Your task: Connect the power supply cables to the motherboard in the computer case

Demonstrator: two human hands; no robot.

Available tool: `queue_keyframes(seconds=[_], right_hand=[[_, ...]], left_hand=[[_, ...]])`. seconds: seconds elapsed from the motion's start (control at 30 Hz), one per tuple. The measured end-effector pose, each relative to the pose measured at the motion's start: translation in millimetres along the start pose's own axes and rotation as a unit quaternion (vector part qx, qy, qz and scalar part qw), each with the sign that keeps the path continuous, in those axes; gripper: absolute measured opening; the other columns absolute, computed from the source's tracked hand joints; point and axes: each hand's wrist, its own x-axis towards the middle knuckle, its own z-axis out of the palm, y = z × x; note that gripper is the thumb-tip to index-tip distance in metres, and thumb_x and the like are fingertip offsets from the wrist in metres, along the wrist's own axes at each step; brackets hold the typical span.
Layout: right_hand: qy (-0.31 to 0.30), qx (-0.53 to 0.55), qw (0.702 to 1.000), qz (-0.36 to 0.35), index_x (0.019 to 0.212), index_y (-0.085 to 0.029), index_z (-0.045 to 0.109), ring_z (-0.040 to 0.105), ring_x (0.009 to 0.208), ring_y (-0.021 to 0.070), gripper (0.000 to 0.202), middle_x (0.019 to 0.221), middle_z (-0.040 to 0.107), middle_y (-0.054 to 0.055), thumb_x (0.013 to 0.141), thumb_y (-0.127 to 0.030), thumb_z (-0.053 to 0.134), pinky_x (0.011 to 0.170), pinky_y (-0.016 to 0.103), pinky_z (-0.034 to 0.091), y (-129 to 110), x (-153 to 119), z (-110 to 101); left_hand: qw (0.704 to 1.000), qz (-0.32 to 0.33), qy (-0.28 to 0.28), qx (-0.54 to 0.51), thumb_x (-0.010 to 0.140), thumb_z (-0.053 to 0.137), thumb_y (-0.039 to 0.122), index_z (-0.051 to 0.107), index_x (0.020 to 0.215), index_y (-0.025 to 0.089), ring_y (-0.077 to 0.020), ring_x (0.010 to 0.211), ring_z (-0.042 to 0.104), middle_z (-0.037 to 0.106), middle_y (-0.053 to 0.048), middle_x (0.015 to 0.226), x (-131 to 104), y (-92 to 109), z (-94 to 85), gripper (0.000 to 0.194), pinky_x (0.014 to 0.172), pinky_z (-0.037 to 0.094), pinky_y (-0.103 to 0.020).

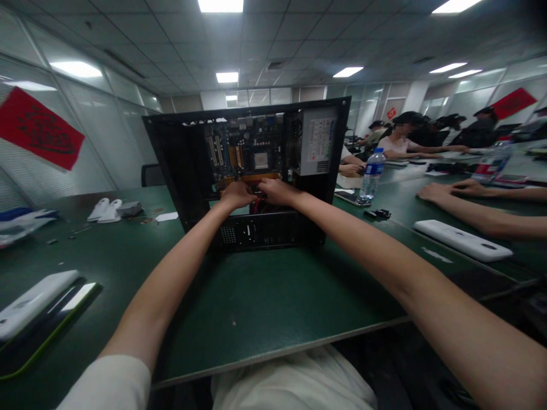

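Observation:
An open black computer case (280, 230) stands upright on the green table. Inside it are a motherboard (252, 139) and, at the upper right, a silver power supply (317, 142). Both my hands reach into the case at the lower edge of the motherboard, close to orange memory slots (271, 177). My left hand (237, 195) has its fingers bent together there, and my right hand (277, 191) is right beside it, also closed. What their fingertips hold is too small to make out. Dark and red cables (257, 206) hang just below my hands.
On the green table (265, 302), a phone (51, 319) and white device (38, 296) lie at left. A water bottle (372, 175), black connector (376, 214) and white device (462, 240) are at right, near another person's arms (482, 210). More people sit behind.

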Motion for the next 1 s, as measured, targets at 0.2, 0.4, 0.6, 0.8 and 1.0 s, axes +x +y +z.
queue_keyframes(seconds=[0.2, 0.4, 0.6, 0.8, 1.0], right_hand=[[-0.009, -0.011, 1.0, 0.007, 0.129, -0.007, 0.065, 0.067, 0.111, 0.0301, 0.032, 0.13, 0.063, 0.021, 0.098, -0.016, 0.062, 0.088, 0.035, 0.048, -3, 0, -2], [-0.003, -0.024, 1.0, 0.014, 0.13, -0.008, 0.064, 0.067, 0.115, 0.0314, 0.035, 0.131, 0.065, 0.02, 0.098, -0.018, 0.064, 0.089, 0.035, 0.049, -4, -1, -4], [0.0, 0.016, 0.996, 0.09, 0.12, -0.006, 0.068, 0.069, 0.113, 0.0322, 0.028, 0.122, 0.072, 0.021, 0.093, -0.015, 0.068, 0.086, 0.034, 0.05, -5, -7, -2], [0.035, 0.102, 0.983, 0.151, 0.111, -0.01, 0.072, 0.07, 0.106, 0.0259, 0.022, 0.112, 0.076, 0.015, 0.093, -0.006, 0.06, 0.084, 0.03, 0.051, 1, -15, 0], [0.031, 0.085, 0.98, 0.177, 0.106, -0.009, 0.077, 0.073, 0.102, 0.0287, 0.022, 0.107, 0.078, 0.018, 0.095, -0.008, 0.058, 0.082, 0.032, 0.053, 2, -10, 1]], left_hand=[[0.999, 0.029, -0.014, -0.004, 0.086, 0.067, 0.036, 0.085, 0.094, 0.019, -0.0226, 0.078, 0.075, 0.079, -0.008, 0.078, 1, -2, 1.5, 0.026, 0.071, 0.053, -0.029], [0.999, 0.034, -0.006, 0.025, 0.098, 0.059, 0.045, 0.084, 0.096, 0.018, -0.0215, 0.079, 0.075, 0.079, -0.009, 0.078, 4, -3, 3.0, 0.037, 0.07, 0.051, -0.027], [0.999, 0.034, -0.016, 0.035, 0.101, 0.058, 0.042, 0.083, 0.104, 0.019, -0.0197, 0.081, 0.075, 0.08, -0.008, 0.08, 5, -3, 2.4, 0.034, 0.072, 0.052, -0.025], [0.998, 0.04, -0.002, 0.051, 0.1, 0.058, 0.044, 0.083, 0.109, 0.02, -0.0255, 0.091, 0.075, 0.08, -0.011, 0.089, 3, -2, 5.6, 0.035, 0.079, 0.053, -0.031], [0.997, 0.043, -0.002, 0.064, 0.1, 0.057, 0.043, 0.083, 0.106, 0.02, -0.0258, 0.095, 0.075, 0.08, -0.012, 0.093, 2, 0, 5.2, 0.035, 0.082, 0.053, -0.031]])
